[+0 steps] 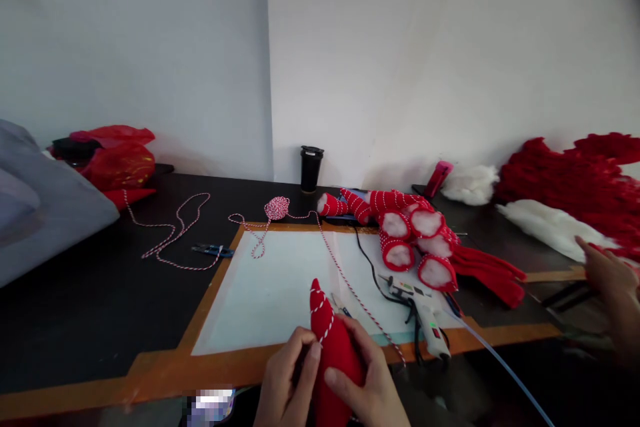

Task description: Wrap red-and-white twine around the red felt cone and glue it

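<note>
A red stuffed cone (340, 353) stands upright at the bottom middle, its narrow tip up, with red-and-white cord wound round the upper part. My left hand (290, 377) pinches the cord against the cone's left side. Wrapped round its right side is my right hand (367, 373), thumb across the front. The cone's lower end is out of the frame. Beyond the hands lies a white sheet (270, 300), crossed by a length of striped cord (345, 277). A white glue gun (425, 317) rests to the right of my right hand.
Several cord-wrapped red cones (400, 227) with white stuffing are piled at the back right. A cord ball (277, 208), black cup (311, 169) and blue-handled pliers (213, 250) lie farther back. At the right edge, another person's hand (607, 270) is near white stuffing (550, 227).
</note>
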### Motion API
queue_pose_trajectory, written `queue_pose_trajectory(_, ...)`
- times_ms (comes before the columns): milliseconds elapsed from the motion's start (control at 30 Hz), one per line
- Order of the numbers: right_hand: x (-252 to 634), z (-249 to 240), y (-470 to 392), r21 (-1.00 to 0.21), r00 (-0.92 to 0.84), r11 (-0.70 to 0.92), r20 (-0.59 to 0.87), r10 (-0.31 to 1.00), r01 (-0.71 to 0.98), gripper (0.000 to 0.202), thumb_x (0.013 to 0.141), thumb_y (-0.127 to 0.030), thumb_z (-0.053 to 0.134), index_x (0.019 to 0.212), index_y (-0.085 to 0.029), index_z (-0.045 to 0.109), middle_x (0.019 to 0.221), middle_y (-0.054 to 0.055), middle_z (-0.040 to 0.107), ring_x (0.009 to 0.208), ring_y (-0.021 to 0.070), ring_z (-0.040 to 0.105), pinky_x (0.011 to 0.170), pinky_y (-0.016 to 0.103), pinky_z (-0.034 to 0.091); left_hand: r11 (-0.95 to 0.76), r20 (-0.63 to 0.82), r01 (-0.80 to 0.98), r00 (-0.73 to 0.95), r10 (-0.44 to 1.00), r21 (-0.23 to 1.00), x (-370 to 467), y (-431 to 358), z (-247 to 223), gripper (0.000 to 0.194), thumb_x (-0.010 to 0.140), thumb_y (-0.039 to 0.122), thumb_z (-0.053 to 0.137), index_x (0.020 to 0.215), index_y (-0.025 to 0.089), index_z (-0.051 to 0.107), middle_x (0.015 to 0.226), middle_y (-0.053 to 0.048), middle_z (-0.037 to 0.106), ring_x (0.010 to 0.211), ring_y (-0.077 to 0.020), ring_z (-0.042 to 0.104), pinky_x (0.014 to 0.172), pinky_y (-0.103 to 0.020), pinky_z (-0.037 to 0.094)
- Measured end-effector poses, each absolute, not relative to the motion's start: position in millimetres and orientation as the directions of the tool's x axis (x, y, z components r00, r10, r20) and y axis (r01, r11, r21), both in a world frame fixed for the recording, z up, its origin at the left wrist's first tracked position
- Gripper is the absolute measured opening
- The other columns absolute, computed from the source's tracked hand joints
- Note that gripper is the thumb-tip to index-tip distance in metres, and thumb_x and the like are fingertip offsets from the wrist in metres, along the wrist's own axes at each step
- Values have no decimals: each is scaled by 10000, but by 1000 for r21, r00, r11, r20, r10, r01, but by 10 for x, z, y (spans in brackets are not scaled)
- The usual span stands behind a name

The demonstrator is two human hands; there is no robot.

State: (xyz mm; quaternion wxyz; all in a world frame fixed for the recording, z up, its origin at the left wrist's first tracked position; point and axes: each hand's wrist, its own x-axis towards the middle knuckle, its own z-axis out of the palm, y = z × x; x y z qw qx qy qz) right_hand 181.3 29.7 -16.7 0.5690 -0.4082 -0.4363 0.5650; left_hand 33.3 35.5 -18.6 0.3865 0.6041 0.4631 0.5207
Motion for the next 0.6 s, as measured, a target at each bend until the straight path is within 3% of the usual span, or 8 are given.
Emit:
queue_pose_trajectory(167, 1759, -89, 363, -892, -82, -42, -6, 997, -449, 560, 708, -411, 842, 1186, -281, 581, 1044, 49, 723, 840, 231, 689, 720, 318, 547, -247, 249, 128, -1, 969, 961, 325, 348, -208, 295, 999, 425, 455, 811, 219, 550, 681, 25, 540, 597, -138, 525, 569, -207, 417)
queue_pose_trajectory(267, 1744, -171, 365, -817, -138, -117, -47, 989, -565, 517, 698, -446, 844, 1102, -302, 555, 1005, 37, 734, 729, 216, 693, 638, 310, 539, -238, 238, 109, 15, 971, 965, 321, 328, -225, 300, 1007, 423, 442, 811, 220, 543, 686, 19, 564, 611, -140, 540, 587, -207, 424)
queue_pose_trajectory(367, 1743, -268, 326, -844, -77, -131, -107, 991, -521, 480, 723, -490, 824, 1099, -271, 623, 1072, 81, 745, 880, 269, 717, 774, 379, 567, -241, 239, 101, 31, 971, 965, 316, 320, -238, 292, 1015, 412, 426, 829, 220, 543, 700, 10, 590, 635, -147, 568, 611, -213, 435)
queue_pose_trajectory(467, 1739, -296, 275, -945, 80, -9, -38, 996, -326, 546, 696, -541, 835, 1141, -253, 702, 1281, 102, 680, 1212, 325, 602, 1051, 433, 459, -273, 272, 125, 22, 962, 954, 312, 332, -237, 268, 1011, 396, 442, 841, 221, 553, 705, 10, 595, 634, -147, 577, 614, -213, 441)
queue_pose_trajectory(600, 1748, -218, 270, -970, 53, 21, 8, 999, -243, 692, 593, -483, 906, 1210, -251, 692, 1296, 105, 668, 1186, 352, 609, 1032, 463, 472, -309, 309, 154, 23, 951, 939, 305, 348, -217, 240, 998, 390, 473, 858, 223, 574, 705, 15, 579, 628, -144, 567, 612, -211, 441)
